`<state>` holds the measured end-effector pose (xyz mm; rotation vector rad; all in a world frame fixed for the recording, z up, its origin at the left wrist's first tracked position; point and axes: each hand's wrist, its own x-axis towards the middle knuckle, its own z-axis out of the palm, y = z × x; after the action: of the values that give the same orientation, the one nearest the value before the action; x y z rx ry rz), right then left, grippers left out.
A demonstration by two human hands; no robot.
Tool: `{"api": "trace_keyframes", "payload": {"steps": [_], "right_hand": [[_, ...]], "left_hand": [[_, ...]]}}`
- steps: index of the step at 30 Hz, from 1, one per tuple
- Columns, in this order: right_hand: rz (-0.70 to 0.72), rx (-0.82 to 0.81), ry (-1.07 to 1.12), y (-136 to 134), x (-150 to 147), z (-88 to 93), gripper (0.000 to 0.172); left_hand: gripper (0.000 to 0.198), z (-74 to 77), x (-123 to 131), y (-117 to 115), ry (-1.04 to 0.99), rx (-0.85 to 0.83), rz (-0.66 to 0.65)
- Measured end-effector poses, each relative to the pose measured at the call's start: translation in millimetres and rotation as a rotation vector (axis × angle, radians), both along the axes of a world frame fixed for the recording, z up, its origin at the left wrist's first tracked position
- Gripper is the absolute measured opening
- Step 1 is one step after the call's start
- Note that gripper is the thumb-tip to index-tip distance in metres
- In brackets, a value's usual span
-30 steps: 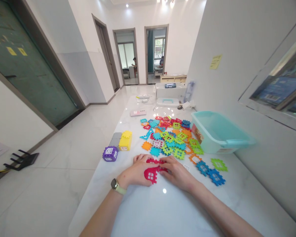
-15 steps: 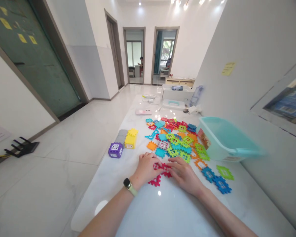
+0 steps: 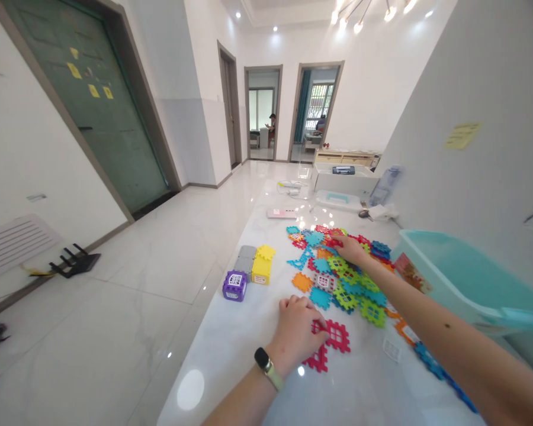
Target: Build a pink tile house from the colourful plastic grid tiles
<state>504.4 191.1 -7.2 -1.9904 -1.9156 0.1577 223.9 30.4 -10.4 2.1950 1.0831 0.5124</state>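
Note:
Near the table's front, my left hand (image 3: 299, 328), with a watch on the wrist, is closed on joined red interlocking tiles (image 3: 338, 336) with window cutouts. The hand covers part of them. My right hand (image 3: 350, 248) reaches across the pile, its fingertips pinched at a red tile (image 3: 334, 243) toward the back. Under and beside my right forearm lie green tiles (image 3: 373, 312), turquoise tiles (image 3: 321, 297) and an orange tile (image 3: 302, 282). A grey window tile (image 3: 324, 282) lies in front of the pile.
Left of the pile stand a purple block (image 3: 235, 286), a grey block (image 3: 246, 260) and a yellow block (image 3: 262, 267). A turquoise bin (image 3: 453, 296) is at the right by the wall. Farther back are a pink power strip (image 3: 281, 213) and a white box (image 3: 344, 180).
My right hand has let go of the red tiles at the front and moved forward onto the pile. My left hand stays on the joined tiles. The view has shifted left.

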Motion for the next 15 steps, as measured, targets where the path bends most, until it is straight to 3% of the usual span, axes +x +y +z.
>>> {"api": "trace_keyframes", "payload": {"steps": [4,8,15], "right_hand": [[-0.034,-0.104,0.009,7.9,7.7,-4.3,0.045],[-0.067,-0.185,-0.002,-5.1,18.6,0.7,0.046],[0.057,-0.219,-0.03,-36.1,22.0,15.2,0.051]], "left_hand": [[0.017,0.3,0.0,1.0,0.002,-0.001,0.002],[0.012,0.3,-0.4,0.9,-0.016,-0.003,0.002],[0.025,3.6,-2.9,1.9,0.018,0.011,-0.012]]}}
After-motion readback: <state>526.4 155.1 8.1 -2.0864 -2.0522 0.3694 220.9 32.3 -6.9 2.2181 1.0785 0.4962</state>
